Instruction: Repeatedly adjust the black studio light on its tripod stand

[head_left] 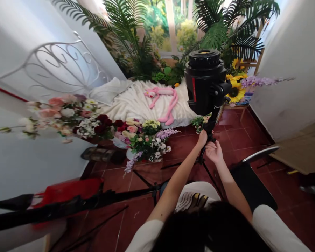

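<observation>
A black studio light (203, 82) stands in front of me on a black light stand (212, 120). Wrapped round the stand's pole below the lamp is my left hand (202, 139). Just beneath it, my right hand (214, 151) has its fingers curled at a dark knob or collar (210, 140) on the same pole. What its fingertips press on is partly hidden. The stand's legs (208, 175) spread out over the floor below my hands.
Beyond lies a white-draped bed (123, 105) with a pink plush toy (170, 105). Flower bouquets (144, 140) stand before it; sunflowers (236, 91) are at the right. A second black stand pole (81, 204) crosses the lower left. A black chair (254, 189) stands right of me.
</observation>
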A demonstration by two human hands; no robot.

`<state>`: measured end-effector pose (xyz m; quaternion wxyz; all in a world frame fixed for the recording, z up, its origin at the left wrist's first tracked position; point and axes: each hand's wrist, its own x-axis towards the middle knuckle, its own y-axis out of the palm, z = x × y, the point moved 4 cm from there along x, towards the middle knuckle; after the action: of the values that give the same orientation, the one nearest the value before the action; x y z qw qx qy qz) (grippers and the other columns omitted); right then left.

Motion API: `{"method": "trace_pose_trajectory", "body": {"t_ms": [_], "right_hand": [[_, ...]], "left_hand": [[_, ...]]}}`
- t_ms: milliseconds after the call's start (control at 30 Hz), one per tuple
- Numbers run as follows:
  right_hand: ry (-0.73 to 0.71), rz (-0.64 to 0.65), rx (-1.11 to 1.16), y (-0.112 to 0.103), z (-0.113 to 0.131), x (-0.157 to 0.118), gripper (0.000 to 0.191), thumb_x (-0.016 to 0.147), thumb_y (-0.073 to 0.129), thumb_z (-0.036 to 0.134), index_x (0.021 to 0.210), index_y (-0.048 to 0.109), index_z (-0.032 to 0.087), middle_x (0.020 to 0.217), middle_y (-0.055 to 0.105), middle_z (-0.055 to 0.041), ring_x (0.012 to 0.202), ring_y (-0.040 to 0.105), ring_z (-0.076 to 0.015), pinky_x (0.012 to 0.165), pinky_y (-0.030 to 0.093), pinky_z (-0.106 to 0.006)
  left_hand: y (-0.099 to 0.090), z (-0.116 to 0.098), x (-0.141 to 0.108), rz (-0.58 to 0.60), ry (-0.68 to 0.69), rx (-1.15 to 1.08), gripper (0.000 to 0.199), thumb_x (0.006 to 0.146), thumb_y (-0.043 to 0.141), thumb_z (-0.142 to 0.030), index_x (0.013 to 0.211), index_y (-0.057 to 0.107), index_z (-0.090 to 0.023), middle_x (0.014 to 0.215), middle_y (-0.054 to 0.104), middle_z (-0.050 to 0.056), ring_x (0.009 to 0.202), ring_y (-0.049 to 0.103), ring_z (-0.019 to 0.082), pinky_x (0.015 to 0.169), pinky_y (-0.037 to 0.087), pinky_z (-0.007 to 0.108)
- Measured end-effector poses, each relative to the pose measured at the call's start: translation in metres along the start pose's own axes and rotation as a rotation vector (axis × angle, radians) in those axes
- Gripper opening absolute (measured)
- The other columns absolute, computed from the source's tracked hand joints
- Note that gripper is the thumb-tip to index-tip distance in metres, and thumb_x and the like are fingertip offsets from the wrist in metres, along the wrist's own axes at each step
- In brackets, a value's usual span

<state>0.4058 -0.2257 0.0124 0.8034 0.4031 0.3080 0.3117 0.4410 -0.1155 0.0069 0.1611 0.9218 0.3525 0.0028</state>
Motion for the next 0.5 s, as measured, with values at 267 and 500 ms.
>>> {"method": "trace_pose_trajectory", "body": {"t_ms": [267,500], "right_hand": [[0.102,0.225,0.655,0.01,-0.009,0.01,0.04,0.093,0.054,0.031,0.059,0.034,0.023,0.044,0.043,0.0086,0.037,0.033,-0.0049,0.039,0.035,-0.016],[0.387,0.315,1.075,0.02,-0.005,0.005,0.038,0.091,0.049,0.037,0.06,0.033,0.024,0.045,0.043,0.0069,0.038,0.039,-0.0062,0.039,0.039,-0.018]], "left_hand": [[-0.003,-0.008,-0.005,0.001,-0.059,0.036,0.033,0.092,0.044,-0.024,0.06,0.047,-0.019,0.059,0.061,0.003,0.082,0.066,0.02,0.082,0.054,0.036],[-0.006,-0.003,-0.003,0.023,-0.053,-0.004,0.028,0.09,0.047,-0.02,0.062,0.052,-0.018,0.058,0.061,0.002,0.081,0.067,0.02,0.081,0.055,0.037]]}}
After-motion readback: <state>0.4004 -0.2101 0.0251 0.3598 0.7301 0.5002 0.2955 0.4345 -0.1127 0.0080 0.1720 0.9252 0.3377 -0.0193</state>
